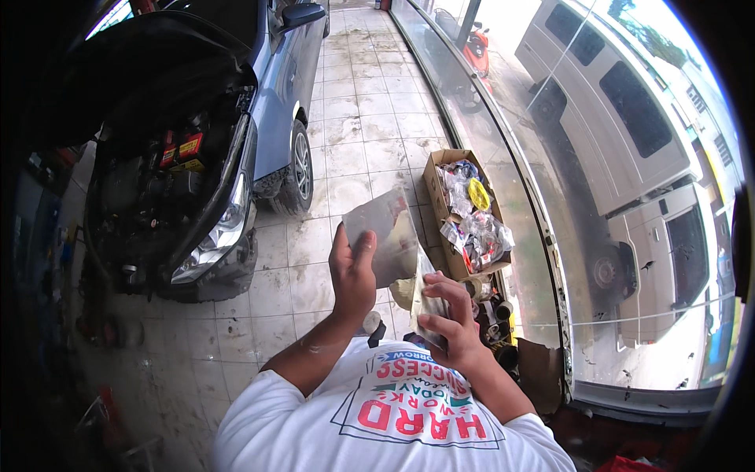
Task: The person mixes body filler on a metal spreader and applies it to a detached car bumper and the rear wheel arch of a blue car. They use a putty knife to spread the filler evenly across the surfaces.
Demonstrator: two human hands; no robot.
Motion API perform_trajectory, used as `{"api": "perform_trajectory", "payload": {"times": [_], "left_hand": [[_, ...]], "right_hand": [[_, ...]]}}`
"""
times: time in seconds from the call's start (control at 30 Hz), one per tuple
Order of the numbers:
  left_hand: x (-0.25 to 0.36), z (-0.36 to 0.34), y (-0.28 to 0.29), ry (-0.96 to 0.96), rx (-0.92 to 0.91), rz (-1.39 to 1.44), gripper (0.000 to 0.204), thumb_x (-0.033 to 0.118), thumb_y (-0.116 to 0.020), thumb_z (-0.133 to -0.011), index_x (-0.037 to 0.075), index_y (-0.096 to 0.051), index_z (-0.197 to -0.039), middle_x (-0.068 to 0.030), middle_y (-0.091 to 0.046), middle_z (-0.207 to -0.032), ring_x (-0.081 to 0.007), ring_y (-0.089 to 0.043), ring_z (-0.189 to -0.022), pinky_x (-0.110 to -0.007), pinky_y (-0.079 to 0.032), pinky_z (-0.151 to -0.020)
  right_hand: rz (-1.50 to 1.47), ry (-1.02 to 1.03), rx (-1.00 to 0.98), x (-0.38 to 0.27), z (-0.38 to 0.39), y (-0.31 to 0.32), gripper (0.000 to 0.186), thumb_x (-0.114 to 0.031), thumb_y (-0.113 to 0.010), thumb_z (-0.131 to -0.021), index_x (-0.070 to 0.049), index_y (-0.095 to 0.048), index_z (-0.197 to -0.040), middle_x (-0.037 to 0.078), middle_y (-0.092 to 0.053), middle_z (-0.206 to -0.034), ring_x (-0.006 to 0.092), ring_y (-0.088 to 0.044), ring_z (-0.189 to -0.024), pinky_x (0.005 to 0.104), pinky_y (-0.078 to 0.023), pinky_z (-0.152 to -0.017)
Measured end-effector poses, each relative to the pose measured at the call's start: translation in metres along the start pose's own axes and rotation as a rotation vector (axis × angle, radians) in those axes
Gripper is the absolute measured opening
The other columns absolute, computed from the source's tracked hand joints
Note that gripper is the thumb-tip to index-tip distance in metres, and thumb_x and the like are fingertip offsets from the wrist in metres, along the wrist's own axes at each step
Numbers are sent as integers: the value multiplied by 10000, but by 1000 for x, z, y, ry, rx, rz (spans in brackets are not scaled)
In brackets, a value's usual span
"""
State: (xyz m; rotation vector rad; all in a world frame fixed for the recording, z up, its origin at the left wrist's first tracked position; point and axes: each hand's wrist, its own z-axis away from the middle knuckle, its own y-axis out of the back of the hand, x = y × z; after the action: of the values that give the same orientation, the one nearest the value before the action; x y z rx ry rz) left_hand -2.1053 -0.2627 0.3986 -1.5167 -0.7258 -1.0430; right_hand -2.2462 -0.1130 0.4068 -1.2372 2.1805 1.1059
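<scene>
- Left hand (354,267): grey sheet (384,244) pinched between thumb and fingers, most of it left projecting up and right.
- Right hand (454,318): pale piece (422,293) gripped, its exposed part seen left of the fingers.

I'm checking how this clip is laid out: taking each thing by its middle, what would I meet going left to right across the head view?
Car headlight, car front wheel, left hand, grey sheet, right hand, white van.
</scene>
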Motion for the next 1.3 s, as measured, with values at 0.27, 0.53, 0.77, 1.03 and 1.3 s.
{"api": "perform_trajectory", "payload": {"times": [0.27,0.53,0.77,1.03,1.3], "left_hand": [[-32,-41,-8,205,76,136,321,73,-578,-1075,41,-572,-1394,-115,-701,-1246,-204,-702,-1100,-352,-586,-902],[-40,-126,-57,-437,149,-740,311,148,-607,-1081,-21,-635,-1340,-190,-768,-1050,-224,-753,-874,-356,-572,-754],[-41,-185,-125,-505,133,-909,354,174,-598,-1085,-34,-629,-1370,-222,-769,-1004,-288,-790,-853,-360,-593,-721],[-44,-210,-137,-592,519,-771,323,79,-570,-1080,-51,-604,-1374,-196,-734,-1145,-233,-730,-962,-339,-567,-811],[-80,-293,-119,-72,659,250,310,104,-594,-1076,48,-532,-1374,-97,-650,-1272,-203,-645,-1134,-362,-544,-959]], "right_hand": [[808,-196,-493,148,-66,58,633,2,-645,-777,-311,-709,-1323,87,-600,-1353,328,-561,-1289,569,-339,-1166],[329,88,-409,195,-136,64,535,-123,-701,-805,-335,-748,-1293,26,-631,-1283,282,-577,-1299,591,-368,-1151],[288,207,-381,274,-224,152,606,-93,-693,-749,-329,-760,-1303,29,-640,-1293,310,-579,-1308,621,-384,-1147],[20,244,-703,327,-241,120,625,-28,-708,-724,-279,-758,-1294,31,-639,-1259,300,-581,-1315,605,-399,-1160],[-355,305,-447,387,-294,71,689,-83,-810,-740,-176,-597,-1389,215,-508,-1369,492,-495,-1356,615,-420,-1147]]}}
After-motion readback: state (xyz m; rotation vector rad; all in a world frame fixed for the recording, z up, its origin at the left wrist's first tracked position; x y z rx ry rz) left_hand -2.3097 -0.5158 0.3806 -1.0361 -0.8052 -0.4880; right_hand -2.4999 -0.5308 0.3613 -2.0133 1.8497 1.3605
